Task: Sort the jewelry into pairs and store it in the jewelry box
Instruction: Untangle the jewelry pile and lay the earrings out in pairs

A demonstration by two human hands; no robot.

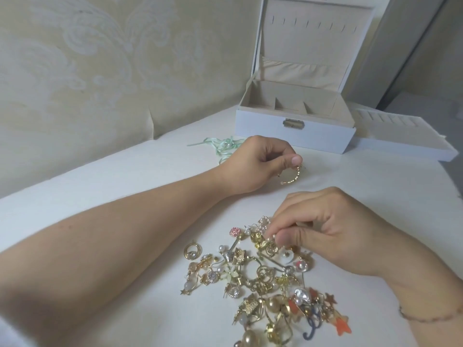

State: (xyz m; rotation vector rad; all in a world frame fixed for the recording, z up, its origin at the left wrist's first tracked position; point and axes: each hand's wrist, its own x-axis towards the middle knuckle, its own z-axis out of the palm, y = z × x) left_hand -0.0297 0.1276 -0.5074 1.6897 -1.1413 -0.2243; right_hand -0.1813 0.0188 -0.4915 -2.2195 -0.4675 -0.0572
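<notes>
Left hand (253, 166) pinches a gold hoop earring (368, 175) at frame centre; right hand (333, 236) fingers pinch into the jewelry pile (270, 279) below.

Glossy gold-metal earrings (265, 274) (some pearly), matt tablecloth (150, 196)

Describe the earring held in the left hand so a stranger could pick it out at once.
Start at the open white jewelry box at the back of the table. Just in front of it the left hand pinches a gold beaded hoop earring above the tabletop. It alone hangs apart from the tangled jewelry pile under the right hand.
</notes>
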